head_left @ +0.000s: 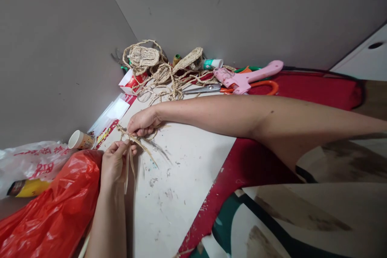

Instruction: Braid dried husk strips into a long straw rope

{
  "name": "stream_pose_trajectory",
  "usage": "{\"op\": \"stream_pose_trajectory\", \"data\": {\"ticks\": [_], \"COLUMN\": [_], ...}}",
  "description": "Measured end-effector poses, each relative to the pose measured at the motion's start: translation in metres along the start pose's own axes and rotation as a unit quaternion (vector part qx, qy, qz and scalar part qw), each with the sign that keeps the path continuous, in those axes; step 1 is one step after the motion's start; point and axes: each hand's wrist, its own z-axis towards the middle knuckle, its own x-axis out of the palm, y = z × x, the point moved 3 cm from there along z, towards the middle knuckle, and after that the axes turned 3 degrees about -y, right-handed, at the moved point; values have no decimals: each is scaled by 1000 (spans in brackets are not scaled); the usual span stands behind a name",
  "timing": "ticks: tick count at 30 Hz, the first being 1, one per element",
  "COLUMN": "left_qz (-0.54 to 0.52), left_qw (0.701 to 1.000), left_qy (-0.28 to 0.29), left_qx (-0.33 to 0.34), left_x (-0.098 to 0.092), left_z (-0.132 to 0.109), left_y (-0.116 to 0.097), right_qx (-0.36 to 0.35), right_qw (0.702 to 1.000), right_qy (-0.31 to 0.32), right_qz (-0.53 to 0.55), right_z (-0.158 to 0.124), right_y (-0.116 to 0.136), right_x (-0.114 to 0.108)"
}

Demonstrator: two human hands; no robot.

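Observation:
My right hand [143,122] is closed, its fingertips pinching a thin braided straw cord [121,129]. Just below it, my left hand [116,160] pinches flat straw strands [127,169] that hang down past its fingers. Another pale strand [145,151] sticks out from between the hands over the white board [181,161]. Both hands nearly meet at the board's left edge, and the fingers partly hide where cord and strands join.
Woven straw pieces [145,56] and tangled straw cord lie at the back beside orange-handled scissors [208,88] and a pink glue gun [256,74]. A paper cup [81,140] and a red plastic bag [69,185] are at left. Grey walls [211,12] rise behind.

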Motion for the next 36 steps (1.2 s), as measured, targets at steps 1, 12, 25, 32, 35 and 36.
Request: {"op": "stream_pose_trajectory", "data": {"ticks": [1, 12, 25, 32, 35, 36], "left_qz": [-8, -30, 9, 26, 63, 87], "left_qw": [1000, 998, 999, 999, 997, 992], "left_qy": [-5, 23, 38, 15, -18, -29], "left_qx": [-9, -54, -7, 15, 49, 81], "left_x": [0, 2, 7, 6, 2, 1], "left_z": [1, 2, -1, -1, 0, 1], "left_y": [0, 3, 3, 3, 5, 5], "right_qx": [-1, 2, -10, -16, -13, -11], "right_qw": [1000, 1000, 1000, 999, 997, 996], "right_qy": [1, -2, 1, 3, -19, -30], "right_qz": [0, -9, -29, -47, -76, -86], "right_z": [1, 0, -3, -4, -6, -7], "right_y": [0, -1, -1, 0, 1, 2], "right_x": [0, 2, 4, 4, 7, 8]}}
